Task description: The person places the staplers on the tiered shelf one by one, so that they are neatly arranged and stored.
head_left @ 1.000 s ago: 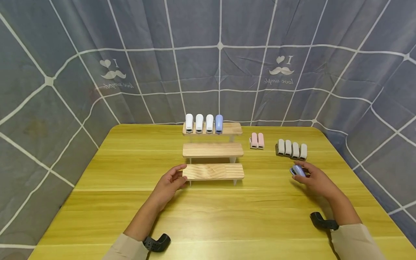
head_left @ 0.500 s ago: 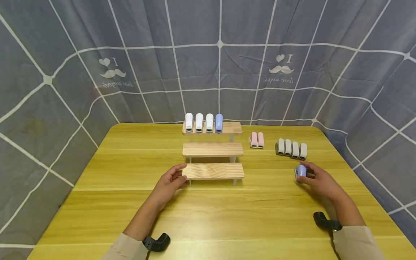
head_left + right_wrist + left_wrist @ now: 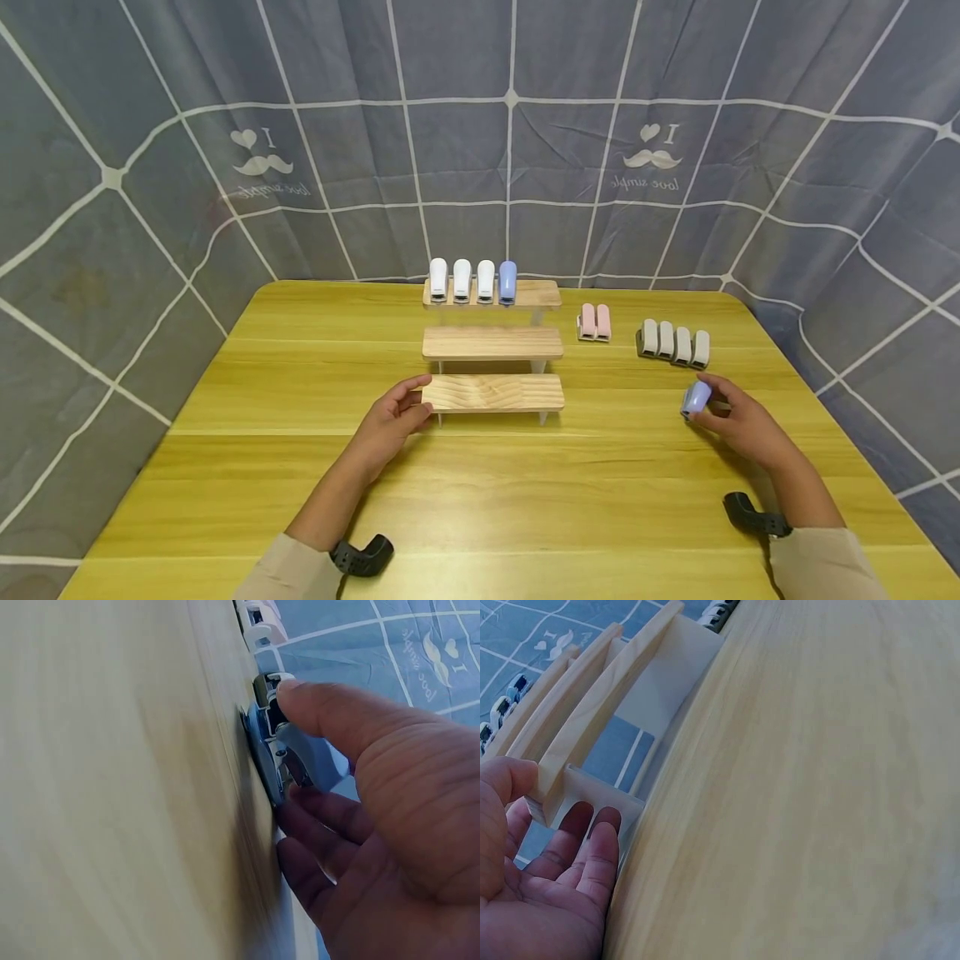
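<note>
A three-step wooden display stand (image 3: 495,393) stands mid-table on clear supports. My left hand (image 3: 390,425) grips the left end of its lowest step; in the left wrist view the thumb and fingers lie around that end (image 3: 551,784), beside a clear leg. Over to the right, my right hand (image 3: 742,425) holds a small blue stapler (image 3: 697,398) between thumb and fingers. In the right wrist view the blue stapler (image 3: 319,757) shows its metal works, with its base close to the tabletop. Fingers partly cover it.
On the top step stand three white staplers (image 3: 462,281) and another blue stapler (image 3: 507,282). Two pink staplers (image 3: 596,322) sit right of the stand. Farther right is a row of several light grey staplers (image 3: 665,339). A grey checked curtain (image 3: 457,158) surrounds the table.
The blue stapler in my right hand has turned from lying slanted to pointing away, shifting slightly right. My left hand keeps its grip on the stand.
</note>
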`<state>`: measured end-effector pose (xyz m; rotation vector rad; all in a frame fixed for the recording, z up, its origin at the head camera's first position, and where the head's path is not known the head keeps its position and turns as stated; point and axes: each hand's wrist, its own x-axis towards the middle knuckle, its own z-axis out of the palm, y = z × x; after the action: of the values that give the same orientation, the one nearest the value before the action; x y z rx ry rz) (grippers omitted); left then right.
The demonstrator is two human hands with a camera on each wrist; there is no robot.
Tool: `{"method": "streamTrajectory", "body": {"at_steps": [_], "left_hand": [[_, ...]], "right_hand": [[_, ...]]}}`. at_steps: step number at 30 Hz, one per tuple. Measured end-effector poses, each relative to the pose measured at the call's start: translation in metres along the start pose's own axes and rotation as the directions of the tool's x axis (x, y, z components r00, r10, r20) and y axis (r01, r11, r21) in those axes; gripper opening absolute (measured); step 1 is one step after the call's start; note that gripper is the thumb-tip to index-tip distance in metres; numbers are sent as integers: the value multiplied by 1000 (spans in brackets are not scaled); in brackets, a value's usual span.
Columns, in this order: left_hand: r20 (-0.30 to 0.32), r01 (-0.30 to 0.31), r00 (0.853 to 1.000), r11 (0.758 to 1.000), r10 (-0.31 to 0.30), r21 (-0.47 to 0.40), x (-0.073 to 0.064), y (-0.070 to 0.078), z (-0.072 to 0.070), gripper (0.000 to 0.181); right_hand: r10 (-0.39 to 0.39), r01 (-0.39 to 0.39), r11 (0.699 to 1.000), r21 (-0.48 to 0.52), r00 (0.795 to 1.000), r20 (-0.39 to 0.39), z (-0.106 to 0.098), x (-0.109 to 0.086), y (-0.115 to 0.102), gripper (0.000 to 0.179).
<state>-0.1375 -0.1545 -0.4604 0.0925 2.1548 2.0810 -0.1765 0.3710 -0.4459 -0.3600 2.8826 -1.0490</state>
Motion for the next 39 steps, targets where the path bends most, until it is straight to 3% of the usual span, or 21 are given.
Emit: {"method": "streamTrajectory", "body": {"at_steps": [17,25,33,39], "left_hand": [[-5,-7,1000,1000,7,-4,-1,1,0,48],[-5,-18,1000,1000,18,-3,1,1,1,48],[3,-7,1000,1000,7,1,-1,2,-1,48],[1,-1,1000,1000,1,6,-1,3,0,48]], "right_hand": [[-13,10,996,-87,999,-35,5,1,-4,75],[6,-8,999,-40,999,-47,2,1,-11,76],[-111,113,994,4,986,-122,5,14,-21,70],[-144,145,989,0,981,-128,8,23,-33,68]]}}
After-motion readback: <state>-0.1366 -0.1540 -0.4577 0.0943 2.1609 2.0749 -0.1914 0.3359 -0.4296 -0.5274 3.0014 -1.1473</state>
